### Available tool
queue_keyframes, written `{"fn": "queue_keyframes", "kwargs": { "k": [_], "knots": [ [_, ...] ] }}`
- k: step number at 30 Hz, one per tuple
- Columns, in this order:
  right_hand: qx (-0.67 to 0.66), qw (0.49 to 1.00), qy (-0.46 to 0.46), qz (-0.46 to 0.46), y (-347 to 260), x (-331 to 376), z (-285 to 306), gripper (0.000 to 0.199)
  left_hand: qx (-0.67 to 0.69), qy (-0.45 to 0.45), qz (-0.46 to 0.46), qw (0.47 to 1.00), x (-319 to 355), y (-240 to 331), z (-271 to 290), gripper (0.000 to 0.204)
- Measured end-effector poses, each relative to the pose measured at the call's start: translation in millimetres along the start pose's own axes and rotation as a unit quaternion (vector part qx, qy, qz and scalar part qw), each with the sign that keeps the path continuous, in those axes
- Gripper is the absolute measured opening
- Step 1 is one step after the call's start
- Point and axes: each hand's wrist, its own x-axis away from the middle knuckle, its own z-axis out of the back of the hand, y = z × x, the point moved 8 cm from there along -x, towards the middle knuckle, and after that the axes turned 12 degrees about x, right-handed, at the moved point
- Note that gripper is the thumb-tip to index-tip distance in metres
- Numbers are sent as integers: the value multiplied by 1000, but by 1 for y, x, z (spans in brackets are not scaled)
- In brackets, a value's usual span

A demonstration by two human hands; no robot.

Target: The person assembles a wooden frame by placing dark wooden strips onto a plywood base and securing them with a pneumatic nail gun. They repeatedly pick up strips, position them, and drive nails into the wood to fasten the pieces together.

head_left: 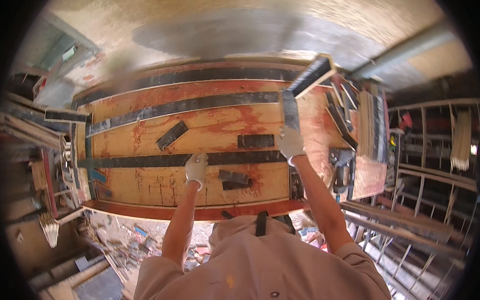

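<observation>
Gripping a dark strip (pixel 290 110) — right hand (pixel 291 143); left hand (pixel 196 168) seemingly flat on board (pixel 209 128).

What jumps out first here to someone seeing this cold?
The big reddish-orange plywood board fills the centre, crossed by long black strips with short black offcuts scattered between them. The person's two white-gloved hands sit on it: the left hand presses on the lower long strip, and the right hand grips a dark strip running up the board's right edge. A stack of strips lies further right.
</observation>
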Motion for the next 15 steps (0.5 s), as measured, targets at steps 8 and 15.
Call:
{"fn": "queue_keyframes", "kwargs": {
  "k": [8,15],
  "knots": [
    [285,952,28,109,21,-176,-35,97,190,173,48,965,-140,32,21,45],
    [220,964,-68,137,12,-203,-33,83,420,293,83,855,-217,29,25,24]
  ]
}}
